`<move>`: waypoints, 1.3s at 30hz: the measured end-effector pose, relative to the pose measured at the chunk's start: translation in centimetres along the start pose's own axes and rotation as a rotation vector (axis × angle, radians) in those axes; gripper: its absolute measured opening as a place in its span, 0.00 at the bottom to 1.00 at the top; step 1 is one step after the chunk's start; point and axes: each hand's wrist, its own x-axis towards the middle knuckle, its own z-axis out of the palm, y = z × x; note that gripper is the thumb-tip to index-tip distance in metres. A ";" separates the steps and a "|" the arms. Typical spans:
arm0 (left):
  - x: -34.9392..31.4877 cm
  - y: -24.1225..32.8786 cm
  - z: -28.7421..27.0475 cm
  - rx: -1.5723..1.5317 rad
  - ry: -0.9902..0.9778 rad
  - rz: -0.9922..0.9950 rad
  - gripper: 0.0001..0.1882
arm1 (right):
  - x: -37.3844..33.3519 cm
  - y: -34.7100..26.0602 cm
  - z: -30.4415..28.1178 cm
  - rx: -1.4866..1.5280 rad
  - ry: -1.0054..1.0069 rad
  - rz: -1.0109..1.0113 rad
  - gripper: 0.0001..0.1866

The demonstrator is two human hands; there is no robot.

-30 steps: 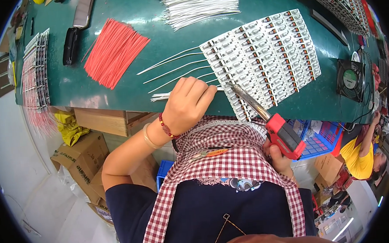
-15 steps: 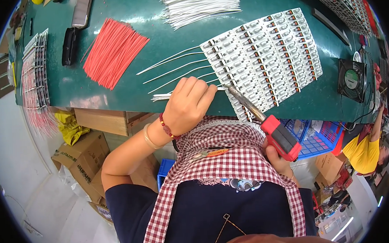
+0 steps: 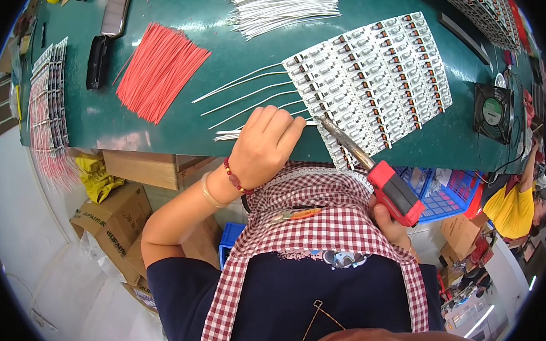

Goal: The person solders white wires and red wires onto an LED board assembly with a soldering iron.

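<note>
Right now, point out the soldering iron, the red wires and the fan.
Soldering iron [image 3: 381,175], head view: front of the red handle.
Red wires [image 3: 161,72], head view: middle of the pile.
Fan [image 3: 492,112], head view: its round hub.

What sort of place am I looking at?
Probably an electronics assembly workshop: the right hand holds what looks like a soldering iron at a sheet of white circuit boards, and piles of red wires and white wires lie on the green bench.

Head-worn fisheye, facing down, close above hands [image 3: 262,143]
</note>
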 end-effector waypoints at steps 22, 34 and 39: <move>0.4 -0.1 0.2 -0.083 0.036 -0.090 0.12 | 0.0 0.1 -0.4 0.040 -0.005 0.027 0.12; 0.1 0.2 0.1 -0.026 0.017 -0.067 0.13 | -0.1 1.3 0.0 0.024 -0.025 0.015 0.12; 0.2 0.4 0.2 -0.017 0.028 -0.068 0.13 | 0.0 1.0 -0.1 -0.035 -0.044 0.016 0.12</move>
